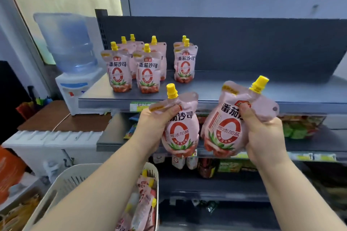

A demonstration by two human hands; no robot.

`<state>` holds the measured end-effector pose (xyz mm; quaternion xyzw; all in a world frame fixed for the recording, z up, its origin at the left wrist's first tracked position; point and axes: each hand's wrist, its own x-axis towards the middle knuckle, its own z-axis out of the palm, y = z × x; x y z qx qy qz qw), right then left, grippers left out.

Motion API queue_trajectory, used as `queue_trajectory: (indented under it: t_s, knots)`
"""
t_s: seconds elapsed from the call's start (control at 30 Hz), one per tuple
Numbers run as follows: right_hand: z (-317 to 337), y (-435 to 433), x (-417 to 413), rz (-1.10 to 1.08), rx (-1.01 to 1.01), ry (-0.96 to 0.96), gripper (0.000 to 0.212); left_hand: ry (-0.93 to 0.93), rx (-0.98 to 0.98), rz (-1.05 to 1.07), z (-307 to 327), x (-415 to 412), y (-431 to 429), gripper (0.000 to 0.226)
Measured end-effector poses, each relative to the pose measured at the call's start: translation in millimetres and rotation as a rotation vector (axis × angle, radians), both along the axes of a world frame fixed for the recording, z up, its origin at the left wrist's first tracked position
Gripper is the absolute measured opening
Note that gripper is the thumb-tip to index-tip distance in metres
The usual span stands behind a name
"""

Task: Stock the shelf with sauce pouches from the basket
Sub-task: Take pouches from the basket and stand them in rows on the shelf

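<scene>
My left hand (153, 127) grips a pink sauce pouch (181, 129) with a yellow cap, held upright just below the front edge of the top grey shelf (244, 88). My right hand (262, 133) holds a second pink pouch (225, 127), tilted slightly right, beside the first. Several matching pouches (148, 70) stand in rows on the shelf's left part, with another short row (185, 65) to their right. The white basket (78, 180) sits low at the left under my left forearm, with several pouches (144, 204) lying in it.
A water dispenser (75, 73) with a blue bottle stands on a brown table (56, 118) left of the shelf. Lower shelves hold other packaged goods (300, 127). The right part of the top shelf is bare grey surface.
</scene>
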<state>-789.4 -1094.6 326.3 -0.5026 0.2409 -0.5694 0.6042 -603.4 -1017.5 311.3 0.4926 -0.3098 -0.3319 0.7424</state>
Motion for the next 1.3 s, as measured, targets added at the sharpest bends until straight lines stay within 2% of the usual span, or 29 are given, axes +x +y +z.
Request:
queue_trajectory:
  t_s: [0.2,0.27,0.43,0.53,0.73,0.87,1.0,1.3]
  knots:
    - [5,-47,-67,0.033,-0.013,0.015,0.009,-0.017,-0.017,-0.019,14,-74,-43,0.012]
    - [5,-59,-82,0.051,-0.012,0.032,0.009,-0.121,0.042,-0.037,20,-87,-52,0.012]
    - [2,-82,-104,0.092,0.020,0.048,0.009,-0.730,0.333,0.000,40,-92,-65,0.014]
    - [1,-96,-101,0.122,0.025,0.066,0.009,-1.123,0.424,0.034,64,-83,-75,0.009]
    - [18,-139,-60,0.199,0.001,0.099,0.011,-1.487,0.524,0.089,123,-48,-104,0.017]
    - [34,-174,-21,0.199,-0.046,0.110,0.008,-1.596,0.564,0.168,153,-14,-135,0.023]
    - [47,-206,16,0.170,-0.107,0.107,0.010,-1.647,0.646,0.150,174,23,-168,0.025]
    - [59,-256,64,0.154,-0.169,0.131,0.010,-1.682,0.835,0.095,153,81,-224,0.027]
